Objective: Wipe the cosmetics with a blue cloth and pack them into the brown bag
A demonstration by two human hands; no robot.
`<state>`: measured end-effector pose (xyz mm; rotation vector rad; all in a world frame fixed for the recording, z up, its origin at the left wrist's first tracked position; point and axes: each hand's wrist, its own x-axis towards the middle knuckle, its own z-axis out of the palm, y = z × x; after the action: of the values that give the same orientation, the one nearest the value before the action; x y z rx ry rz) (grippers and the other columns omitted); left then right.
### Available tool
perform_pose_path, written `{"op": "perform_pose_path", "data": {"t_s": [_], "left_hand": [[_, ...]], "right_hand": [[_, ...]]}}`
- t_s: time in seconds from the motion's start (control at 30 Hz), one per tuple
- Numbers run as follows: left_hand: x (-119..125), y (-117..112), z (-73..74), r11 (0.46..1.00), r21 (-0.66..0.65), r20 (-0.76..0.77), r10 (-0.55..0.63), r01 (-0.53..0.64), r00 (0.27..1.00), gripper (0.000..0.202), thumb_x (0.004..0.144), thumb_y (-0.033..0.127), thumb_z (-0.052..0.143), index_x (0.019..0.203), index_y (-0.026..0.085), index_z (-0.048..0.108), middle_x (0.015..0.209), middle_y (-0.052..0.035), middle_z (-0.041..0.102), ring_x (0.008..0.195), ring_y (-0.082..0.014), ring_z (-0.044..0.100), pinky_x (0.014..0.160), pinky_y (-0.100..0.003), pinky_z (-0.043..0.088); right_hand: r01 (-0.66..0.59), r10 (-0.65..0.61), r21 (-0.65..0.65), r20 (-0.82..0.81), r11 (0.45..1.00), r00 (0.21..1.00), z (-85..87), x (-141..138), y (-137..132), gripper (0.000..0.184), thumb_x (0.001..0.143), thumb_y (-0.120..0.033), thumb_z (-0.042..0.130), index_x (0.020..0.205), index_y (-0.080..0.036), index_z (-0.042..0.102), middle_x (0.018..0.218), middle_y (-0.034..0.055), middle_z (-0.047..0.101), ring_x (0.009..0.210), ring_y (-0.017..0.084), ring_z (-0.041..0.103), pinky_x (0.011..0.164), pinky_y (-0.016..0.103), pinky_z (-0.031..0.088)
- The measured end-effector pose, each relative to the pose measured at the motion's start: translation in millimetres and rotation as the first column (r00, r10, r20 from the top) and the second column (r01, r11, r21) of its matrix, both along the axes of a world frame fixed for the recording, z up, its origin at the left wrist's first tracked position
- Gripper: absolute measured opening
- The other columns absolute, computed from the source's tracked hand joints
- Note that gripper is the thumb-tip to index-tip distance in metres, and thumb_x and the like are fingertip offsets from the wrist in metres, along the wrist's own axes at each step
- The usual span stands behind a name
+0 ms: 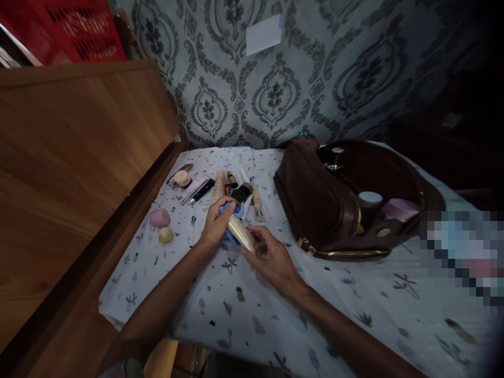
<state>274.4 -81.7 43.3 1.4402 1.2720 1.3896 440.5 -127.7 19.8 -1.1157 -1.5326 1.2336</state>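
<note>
A pale gold cosmetic tube (241, 233) slants between my two hands over the middle of the bed-like surface. My left hand (215, 223) is closed on a blue cloth (236, 211) pressed round the tube's upper end. My right hand (271, 257) grips the tube's lower end, its fingers slightly blurred. Just beyond my hands lie a pinkish patterned cylinder (219, 185), a small dark bottle with a gold cap (231, 180), a dark round lid (238, 195) and a small beige tube (257, 203). Farther left are a black tube (201, 192) and a lilac tube (192, 189).
An open brown leather bag (315, 205) with jars and bottles inside stands at the right. At the left are a pink sponge-like piece (159, 217), a small yellowish jar (166, 234) and a peach-lidded jar (181, 178). A wooden panel (79, 131) borders the printed sheet (212, 325).
</note>
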Motion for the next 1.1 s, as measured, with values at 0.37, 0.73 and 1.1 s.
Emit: {"op": "perform_pose_path", "data": {"t_s": [0.37, 0.73, 1.1], "left_hand": [[-3, 4, -5.2, 0.998, 0.009, 0.048, 0.068, -0.068, 0.997, 0.037, 0.089, 0.058, 0.057, 0.088, 0.022, 0.064, 0.086, -0.001, 0.062, 0.082, -0.0168, 0.056, 0.075, -0.025, 0.046], [19, -15, -15.3, 0.988, 0.084, -0.071, -0.123, 0.129, 0.99, 0.061, 0.091, 0.043, 0.064, 0.146, 0.029, 0.042, 0.155, -0.0066, 0.043, 0.15, -0.0241, 0.031, 0.123, -0.038, 0.026], [8, -9, -7.8, 0.913, 0.094, -0.542, -0.287, 0.396, 0.79, 0.069, 0.081, 0.053, 0.072, 0.144, 0.029, 0.053, 0.147, -0.0096, 0.053, 0.138, -0.033, 0.047, 0.114, -0.047, 0.04]], "right_hand": [[-0.422, 0.104, -0.397, -0.616, 0.815, 0.781, 1.9, -1, -1, 0.045, 0.069, -0.051, 0.085, 0.096, -0.017, 0.072, 0.091, 0.0069, 0.074, 0.077, 0.021, 0.073, 0.08, 0.034, 0.054], [-0.252, -0.068, -0.358, -0.684, 0.899, 0.727, -1.6, -2, 4, 0.045, 0.06, -0.049, 0.09, 0.091, -0.02, 0.074, 0.098, 0.0039, 0.075, 0.087, 0.02, 0.069, 0.075, 0.029, 0.055], [-0.175, -0.15, -0.367, -0.704, 0.914, 0.694, -5.0, 13, 21, 0.045, 0.059, -0.052, 0.089, 0.084, -0.017, 0.075, 0.088, 0.0052, 0.076, 0.084, 0.02, 0.069, 0.075, 0.029, 0.052]]}}
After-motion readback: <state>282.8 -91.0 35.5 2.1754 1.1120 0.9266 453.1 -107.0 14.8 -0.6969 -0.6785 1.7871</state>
